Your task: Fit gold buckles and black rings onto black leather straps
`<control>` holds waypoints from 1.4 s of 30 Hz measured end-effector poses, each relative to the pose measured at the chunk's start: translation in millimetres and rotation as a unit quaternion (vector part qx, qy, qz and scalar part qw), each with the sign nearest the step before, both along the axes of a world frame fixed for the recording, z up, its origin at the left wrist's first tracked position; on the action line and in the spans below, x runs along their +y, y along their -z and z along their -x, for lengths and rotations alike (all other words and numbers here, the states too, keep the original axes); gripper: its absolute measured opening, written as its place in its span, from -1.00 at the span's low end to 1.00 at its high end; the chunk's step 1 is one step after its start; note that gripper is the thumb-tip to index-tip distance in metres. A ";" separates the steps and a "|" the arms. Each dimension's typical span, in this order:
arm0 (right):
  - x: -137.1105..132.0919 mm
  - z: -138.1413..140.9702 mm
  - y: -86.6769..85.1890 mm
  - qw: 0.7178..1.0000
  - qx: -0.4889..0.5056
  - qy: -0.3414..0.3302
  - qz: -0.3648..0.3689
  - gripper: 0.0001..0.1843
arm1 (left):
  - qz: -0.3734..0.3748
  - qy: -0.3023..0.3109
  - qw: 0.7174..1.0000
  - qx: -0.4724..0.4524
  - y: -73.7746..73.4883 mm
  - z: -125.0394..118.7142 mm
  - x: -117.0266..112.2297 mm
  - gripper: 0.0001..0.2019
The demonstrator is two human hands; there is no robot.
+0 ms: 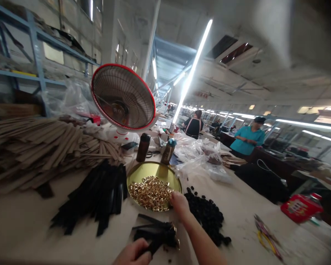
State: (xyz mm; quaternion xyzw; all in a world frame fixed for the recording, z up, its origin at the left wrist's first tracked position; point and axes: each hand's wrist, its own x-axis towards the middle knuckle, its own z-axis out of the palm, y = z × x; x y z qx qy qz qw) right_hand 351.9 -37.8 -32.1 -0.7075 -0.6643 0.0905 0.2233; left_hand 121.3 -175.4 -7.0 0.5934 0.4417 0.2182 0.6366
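Note:
My right hand (179,203) reaches into the pile of small gold metal buckles (151,192) lying in a shallow gold tray (154,171); its fingers are curled down among the buckles, and what they grip is hidden. My left hand (132,253), at the bottom edge, is closed on a bundle of black straps (157,232) with gold buckles at their ends. A heap of small black loops (206,215) lies just right of my right forearm.
Loose black straps (99,195) spread left of the tray, and tan strips (44,147) are stacked behind them. A red-rimmed fan (124,97), two bottles (142,147) and plastic bags (195,154) stand behind the tray. A red packet (300,208) lies right. Two people work farther back.

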 end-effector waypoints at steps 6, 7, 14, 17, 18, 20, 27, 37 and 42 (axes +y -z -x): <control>-13.9 -13.5 2.2 0.964 0.266 0.022 0.018 -0.77 | 0.009 -0.062 0.998 -0.033 -14.0 2.0 -0.2 -0.83; -17.5 -13.1 2.8 0.948 0.316 0.021 0.027 -0.73 | 0.013 -0.062 0.997 -0.049 -17.0 1.5 3.1 -0.84; -83.9 25.5 -15.2 0.825 0.559 0.002 0.079 -0.58 | -0.029 -0.123 0.987 -0.099 -28.0 -13.7 30.3 -0.81; -111.3 45.2 -22.0 0.750 0.651 0.014 0.117 -0.61 | -0.020 -0.120 0.985 -0.126 -23.1 -21.3 34.1 -0.76; -117.5 49.8 -22.7 0.735 0.665 0.011 0.130 -0.62 | -0.013 -0.113 0.985 -0.131 -20.6 -22.7 34.0 -0.75; -126.1 55.6 -22.4 0.731 0.667 -0.007 0.147 -0.64 | 0.003 -0.101 0.987 -0.129 -16.3 -22.7 32.7 -0.73; -140.5 63.1 -23.9 0.641 0.740 -0.047 0.197 -0.55 | 0.020 -0.056 0.995 -0.083 -20.2 -11.8 25.4 -0.85; -156.6 79.9 -8.6 0.555 0.811 0.037 0.182 -0.82 | -0.193 -0.057 0.979 0.044 -24.1 -9.0 9.1 -0.80; -159.2 72.5 -7.4 0.545 0.817 0.070 0.175 -0.79 | -0.211 -0.037 0.970 0.115 -24.0 5.9 -0.2 -0.74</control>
